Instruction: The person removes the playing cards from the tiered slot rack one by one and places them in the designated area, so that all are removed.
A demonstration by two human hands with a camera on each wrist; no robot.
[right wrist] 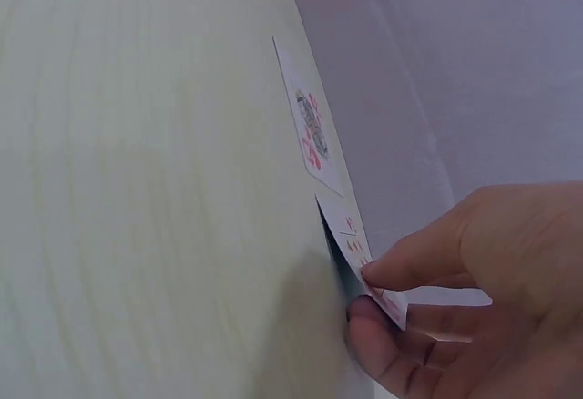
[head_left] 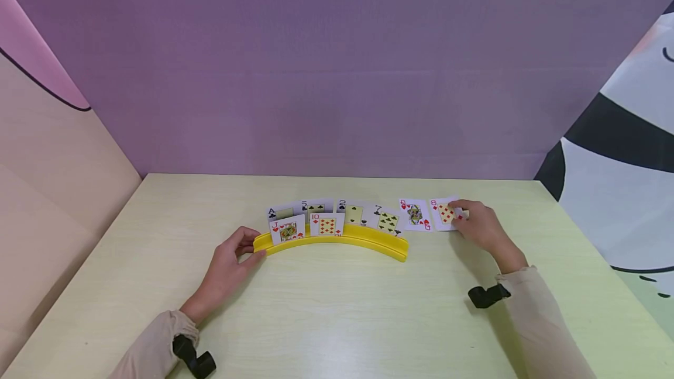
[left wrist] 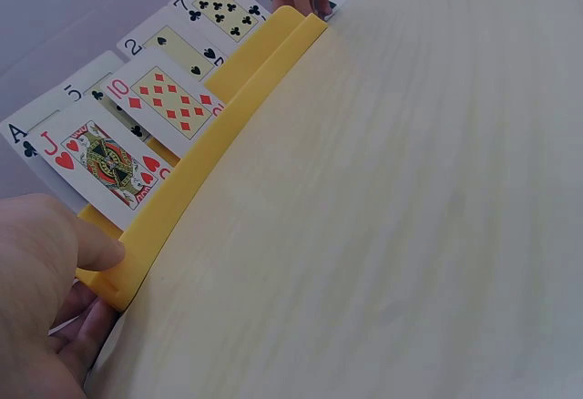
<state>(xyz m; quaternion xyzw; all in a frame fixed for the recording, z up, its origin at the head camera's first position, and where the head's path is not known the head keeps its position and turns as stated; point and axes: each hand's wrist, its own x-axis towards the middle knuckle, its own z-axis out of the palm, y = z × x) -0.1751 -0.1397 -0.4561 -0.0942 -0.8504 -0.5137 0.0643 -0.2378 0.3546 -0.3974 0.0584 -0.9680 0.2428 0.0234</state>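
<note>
A curved yellow card holder (head_left: 363,237) stands on the table, its left end gripped by my left hand (head_left: 231,259), thumb in front. Its back slot carries an ace, a five, a two of spades and a seven of clubs (head_left: 388,220). In front of these stand the jack of hearts (left wrist: 105,162) and the ten of diamonds (left wrist: 164,100). My right hand (head_left: 481,227) pinches the eight of diamonds (head_left: 443,213) by its right side; the right wrist view has this card (right wrist: 349,244) tilted, thumb above and fingers beneath. Beside it the queen of hearts (head_left: 415,215) lies face up.
The pale wooden table (head_left: 337,309) ends at a purple backdrop (head_left: 337,75). A side panel with a black-and-white cartoon print (head_left: 621,192) borders the right, and a beige and pink one (head_left: 52,192) the left. Both wrists wear small black cameras (head_left: 487,296).
</note>
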